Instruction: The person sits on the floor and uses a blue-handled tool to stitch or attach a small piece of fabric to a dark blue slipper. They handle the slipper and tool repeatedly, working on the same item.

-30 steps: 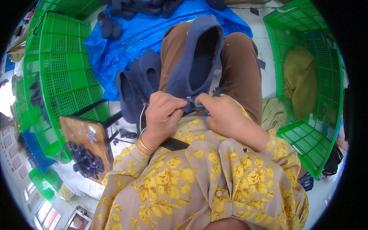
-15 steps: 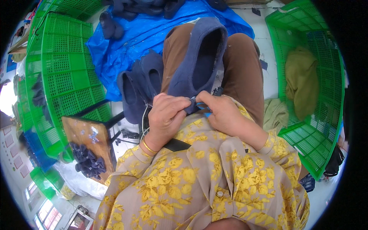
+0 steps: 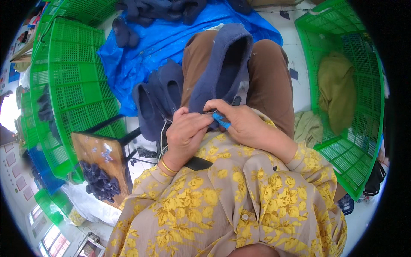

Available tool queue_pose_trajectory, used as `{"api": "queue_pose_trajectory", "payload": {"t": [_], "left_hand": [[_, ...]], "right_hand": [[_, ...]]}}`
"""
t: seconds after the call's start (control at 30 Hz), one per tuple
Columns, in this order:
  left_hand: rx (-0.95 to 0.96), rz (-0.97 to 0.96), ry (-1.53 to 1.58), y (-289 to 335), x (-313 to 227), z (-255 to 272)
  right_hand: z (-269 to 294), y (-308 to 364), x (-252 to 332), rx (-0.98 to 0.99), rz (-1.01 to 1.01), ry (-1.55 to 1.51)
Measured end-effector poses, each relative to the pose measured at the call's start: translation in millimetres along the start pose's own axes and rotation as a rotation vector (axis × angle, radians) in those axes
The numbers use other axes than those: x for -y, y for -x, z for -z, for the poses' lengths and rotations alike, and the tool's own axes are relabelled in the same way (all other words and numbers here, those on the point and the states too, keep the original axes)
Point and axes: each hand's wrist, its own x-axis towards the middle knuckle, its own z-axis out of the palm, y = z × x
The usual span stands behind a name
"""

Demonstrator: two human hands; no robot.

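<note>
A navy cloth slip-on shoe (image 3: 200,92) rests across my lap, its opening facing up and its near end between my hands. My left hand (image 3: 187,133) is closed, thumb and fingers gripping that near end from the left. From the right, my right hand (image 3: 246,124) pinches at the same spot, with blue tape (image 3: 221,121) around one finger. Whatever small thing lies between the right fingertips is hidden. A pale cord (image 3: 162,133) hangs beside my left hand. More navy shoes (image 3: 147,109) stand just left of my knee.
On the left, a wooden stool (image 3: 87,147) carries a pile of dark fabric bows (image 3: 100,182). Green plastic crates (image 3: 79,92) stand behind it. Another green crate (image 3: 306,55) on the right holds olive cloth (image 3: 336,94). Ahead, a blue sheet (image 3: 167,40) bears several navy shoes.
My right hand has turned and shifted slightly left toward the left fingertips, bringing its blue-taped finger into view. The shoe has tilted a little; my left hand keeps its grip.
</note>
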Motion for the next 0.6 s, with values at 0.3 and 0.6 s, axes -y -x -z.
{"api": "queue_pose_trajectory", "payload": {"t": [0.3, 0.6], "left_hand": [[0.009, 0.079, 0.045, -2.1, -2.3, -1.8], [0.134, -0.077, -0.039, -24.1, -5.6, -1.3]], "right_hand": [[12.8, -2.8, 15.1, -0.001, 0.014, 0.441], [25.0, -24.6, 34.4, -0.438, 0.255, -0.33]]}}
